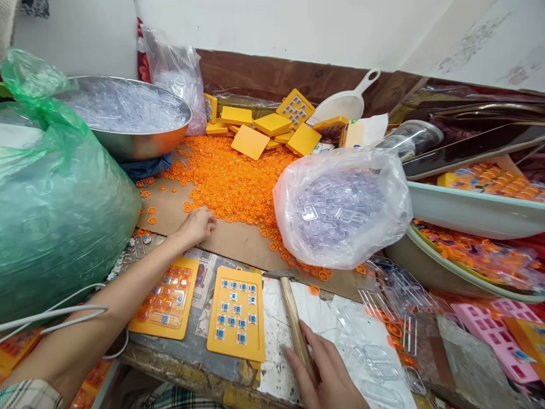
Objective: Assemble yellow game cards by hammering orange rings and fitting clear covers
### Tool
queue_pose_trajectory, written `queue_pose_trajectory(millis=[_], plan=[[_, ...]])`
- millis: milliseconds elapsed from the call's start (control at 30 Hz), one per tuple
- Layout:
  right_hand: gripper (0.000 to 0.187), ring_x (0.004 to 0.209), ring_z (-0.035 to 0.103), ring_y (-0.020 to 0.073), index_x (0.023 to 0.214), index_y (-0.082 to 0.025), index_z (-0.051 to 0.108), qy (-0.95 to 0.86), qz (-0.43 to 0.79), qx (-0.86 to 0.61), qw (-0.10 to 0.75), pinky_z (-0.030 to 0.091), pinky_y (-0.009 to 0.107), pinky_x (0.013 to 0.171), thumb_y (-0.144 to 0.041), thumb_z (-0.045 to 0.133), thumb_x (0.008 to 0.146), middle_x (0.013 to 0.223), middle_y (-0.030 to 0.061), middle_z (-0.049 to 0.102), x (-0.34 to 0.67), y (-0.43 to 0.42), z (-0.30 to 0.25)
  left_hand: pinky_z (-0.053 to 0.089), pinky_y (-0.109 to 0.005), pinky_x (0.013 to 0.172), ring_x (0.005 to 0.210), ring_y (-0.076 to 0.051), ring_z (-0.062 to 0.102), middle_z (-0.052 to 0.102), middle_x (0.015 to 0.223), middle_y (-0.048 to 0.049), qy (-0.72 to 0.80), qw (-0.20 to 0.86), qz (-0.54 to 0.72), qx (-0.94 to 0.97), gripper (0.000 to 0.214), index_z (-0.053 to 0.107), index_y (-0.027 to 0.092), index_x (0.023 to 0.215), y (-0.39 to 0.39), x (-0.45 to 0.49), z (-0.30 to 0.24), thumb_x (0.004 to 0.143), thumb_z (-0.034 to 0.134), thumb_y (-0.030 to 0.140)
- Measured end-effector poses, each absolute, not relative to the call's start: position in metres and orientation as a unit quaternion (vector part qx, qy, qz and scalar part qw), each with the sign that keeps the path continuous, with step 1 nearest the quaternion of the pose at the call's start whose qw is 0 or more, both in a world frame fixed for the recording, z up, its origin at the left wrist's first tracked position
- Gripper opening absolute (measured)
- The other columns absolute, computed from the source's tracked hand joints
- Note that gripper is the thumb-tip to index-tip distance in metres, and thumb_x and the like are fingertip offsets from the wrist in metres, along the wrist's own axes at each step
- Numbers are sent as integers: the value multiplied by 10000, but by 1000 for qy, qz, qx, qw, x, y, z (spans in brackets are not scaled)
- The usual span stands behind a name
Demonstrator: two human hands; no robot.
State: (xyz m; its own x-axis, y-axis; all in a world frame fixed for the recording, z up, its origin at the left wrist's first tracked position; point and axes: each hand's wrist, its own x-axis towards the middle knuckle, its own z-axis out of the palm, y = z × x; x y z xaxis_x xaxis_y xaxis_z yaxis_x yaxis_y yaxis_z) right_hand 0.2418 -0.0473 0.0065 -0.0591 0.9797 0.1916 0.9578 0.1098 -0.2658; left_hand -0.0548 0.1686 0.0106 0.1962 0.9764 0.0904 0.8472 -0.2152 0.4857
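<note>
My left hand (198,225) reaches forward to the near edge of a heap of small orange rings (230,182) spread on brown cardboard; its fingers are curled at the rings, and what they pinch is hidden. My right hand (326,372) rests at the bottom, fingers wrapped round the wooden handle of a hammer (293,318) lying on the bench. Between my hands lie two yellow trays: one (237,311) with small blue-and-white pieces in its pockets, the other (167,296) filled and covered by a clear cover.
A big green plastic bag (55,204) fills the left. A metal bowl of clear parts (128,116) stands behind it. A clear bag of transparent covers (340,207) sits right of the rings. Yellow trays (272,128) are stacked at the back; basins and pink trays (506,335) crowd the right.
</note>
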Motion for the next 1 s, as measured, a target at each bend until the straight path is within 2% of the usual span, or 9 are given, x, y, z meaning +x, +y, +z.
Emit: queue_pose_trajectory(millis=[100, 233, 300, 400, 467, 600, 733, 900, 1000], plan=[[431, 698, 719, 197, 1253, -222, 529, -711, 25, -688, 143, 550, 261, 457, -463, 475, 899, 988, 44, 681, 240, -37, 1, 478, -317, 871, 913, -212, 616, 658, 893, -73, 601, 162, 207, 755, 203, 722, 167, 797, 161, -55, 11, 792, 524, 122], [452, 607, 689, 157, 1291, -171, 508, -700, 75, -690, 165, 532, 233, 454, -410, 468, 911, 881, 32, 647, 243, -35, -6, 484, -340, 890, 930, -202, 616, 663, 950, -68, 572, 180, 233, 766, 298, 645, 172, 1078, 123, -40, 22, 827, 495, 114], [459, 707, 699, 150, 1349, -185, 450, -709, 85, -670, 205, 549, 208, 543, -357, 474, 924, 935, 45, 639, 243, -40, -3, 498, -320, 868, 919, -179, 620, 665, 969, -48, 527, 215, 250, 783, 386, 542, 191, 1225, 96, -24, 29, 844, 506, 138], [536, 974, 670, 181, 1446, -240, 308, -738, 63, -616, 269, 552, 247, 773, -254, 472, 936, 1110, 82, 630, 241, -49, 9, 505, -343, 855, 933, -185, 614, 657, 998, -57, 439, 286, 267, 809, 486, 415, 188, 1329, 62, 3, 34, 853, 493, 129], [577, 1007, 660, 185, 1477, -266, 243, -766, 52, -583, 266, 547, 262, 793, -188, 442, 941, 1179, 90, 625, 239, -54, 17, 512, -361, 829, 924, -200, 614, 654, 989, -65, 430, 294, 246, 818, 535, 376, 184, 1350, 51, 16, 31, 834, 494, 102], [583, 953, 684, 175, 1484, -277, 241, -794, 35, -567, 216, 555, 213, 615, -128, 371, 936, 1184, 92, 639, 238, -59, 25, 519, -372, 796, 908, -216, 613, 651, 959, -67, 454, 269, 222, 820, 571, 353, 186, 1358, 51, 25, 21, 815, 504, 89], [661, 995, 672, 178, 1489, -308, 218, -781, 6, -567, 261, 564, 227, 686, -70, 406, 902, 1170, 88, 642, 235, -60, 26, 519, -381, 807, 908, -214, 615, 652, 961, -67, 452, 268, 243, 815, 565, 332, 174, 1361, 51, 23, 15, 824, 485, 89], [595, 800, 705, 149, 1481, -273, 268, -789, 37, -578, 203, 551, 195, 577, -81, 320, 920, 1094, 84, 670, 228, -59, 25, 521, -378, 813, 919, -219, 621, 666, 958, -61, 458, 281, 262, 802, 578, 333, 176, 1359, 50, 23, 12, 813, 499, 82], [571, 909, 692, 162, 1478, -267, 270, -766, 53, -584, 262, 561, 222, 703, -138, 391, 936, 1126, 87, 660, 226, -58, 23, 523, -370, 803, 899, -211, 630, 674, 953, -48, 459, 289, 267, 796, 592, 327, 190, 1369, 51, 22, 10, 815, 511, 94]])
